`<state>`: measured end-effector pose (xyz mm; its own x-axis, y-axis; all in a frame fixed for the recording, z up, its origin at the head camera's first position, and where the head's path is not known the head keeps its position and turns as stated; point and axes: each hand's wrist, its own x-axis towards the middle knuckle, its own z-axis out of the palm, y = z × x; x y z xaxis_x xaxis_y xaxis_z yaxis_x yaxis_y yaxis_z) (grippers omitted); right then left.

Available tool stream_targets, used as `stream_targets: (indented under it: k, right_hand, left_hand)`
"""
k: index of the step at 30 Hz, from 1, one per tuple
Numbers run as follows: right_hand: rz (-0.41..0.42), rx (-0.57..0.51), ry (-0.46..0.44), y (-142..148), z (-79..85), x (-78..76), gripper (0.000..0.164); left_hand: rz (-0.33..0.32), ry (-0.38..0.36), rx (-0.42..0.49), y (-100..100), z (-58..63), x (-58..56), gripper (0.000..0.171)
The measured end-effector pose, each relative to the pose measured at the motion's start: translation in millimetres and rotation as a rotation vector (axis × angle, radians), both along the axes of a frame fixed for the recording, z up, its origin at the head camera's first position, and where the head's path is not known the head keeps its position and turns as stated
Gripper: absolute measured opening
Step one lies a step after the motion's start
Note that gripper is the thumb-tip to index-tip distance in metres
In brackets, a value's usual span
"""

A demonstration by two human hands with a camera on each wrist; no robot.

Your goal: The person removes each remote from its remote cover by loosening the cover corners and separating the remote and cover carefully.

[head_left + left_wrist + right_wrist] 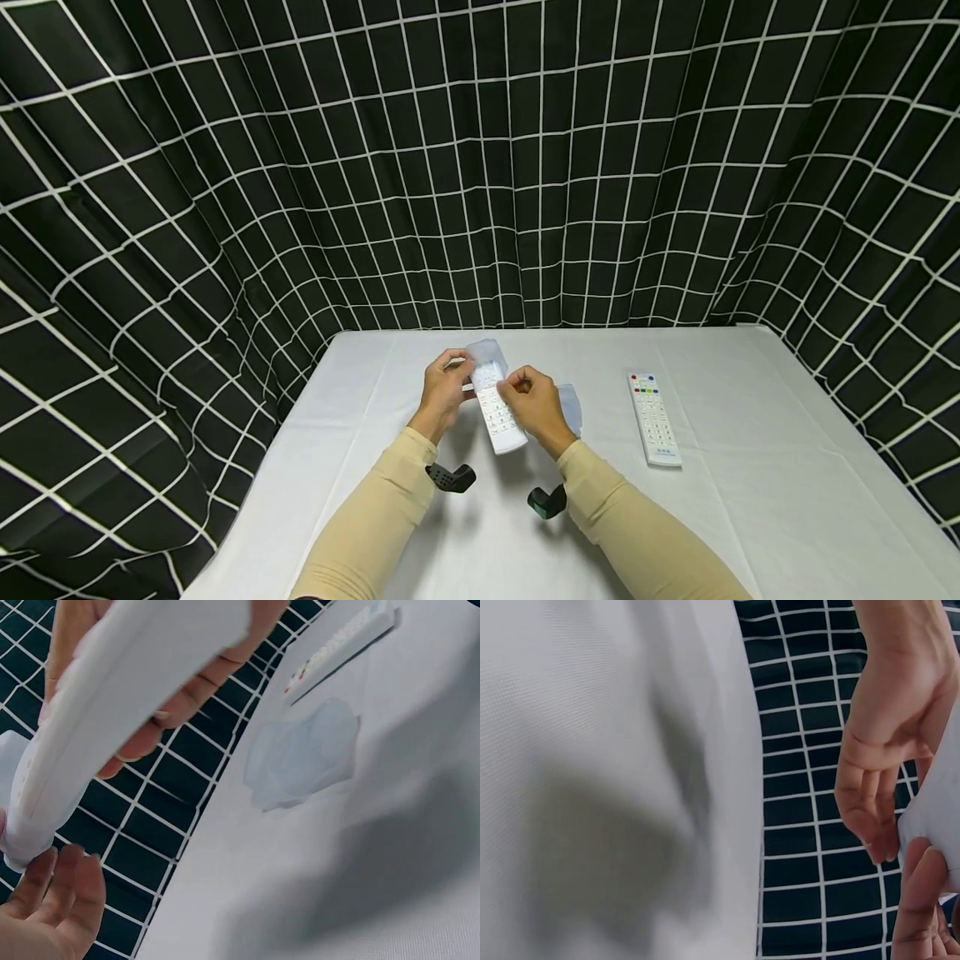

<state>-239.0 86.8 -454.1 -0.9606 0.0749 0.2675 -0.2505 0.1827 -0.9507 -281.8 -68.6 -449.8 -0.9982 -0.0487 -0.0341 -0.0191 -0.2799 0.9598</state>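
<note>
Over the table, both hands hold a white remote control (504, 427), tilted with its buttons facing up. A thin translucent bluish sleeve (487, 354) covers its far end and extends past it. My left hand (441, 393) pinches the sleeve and the remote's far end between thumb and fingers. My right hand (540, 410) grips the remote along its right side, thumb near the buttons. From beneath, the left wrist view shows the remote's smooth back (142, 682). In the right wrist view, the left fingers (919, 892) are at the sleeved end.
A second translucent sheet or sleeve (572, 408) lies flat on the white-covered table (360, 417), just beyond the right wrist. Farther right lies another white remote (654, 421) with coloured buttons. Black curtains with a white grid (525, 167) surround the table's back and sides.
</note>
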Motion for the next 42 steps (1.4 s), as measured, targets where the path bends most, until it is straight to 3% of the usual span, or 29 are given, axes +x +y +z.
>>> stream_targets:
  k: [6,21,36,42]
  right_hand:
    - [0.04,0.001,-0.004,0.8,-0.4,0.3,0.013]
    - [0.105,0.025,-0.072,2.9,2.8,3.0,0.012]
    - [0.157,0.031,-0.096,9.8,-3.4,4.9,0.012]
    - [0.17,0.021,-0.119,12.9,-2.1,7.2,0.012]
  left_hand:
    - [0.129,0.007,0.018,-0.7,-1.0,-1.8,0.015]
    - [0.282,0.008,0.121,4.0,-3.7,-7.6,0.02]
    - [0.281,-0.049,0.177,1.8,-1.2,-9.8,0.025]
    - [0.286,-0.055,0.14,4.0,-0.3,-9.8,0.024]
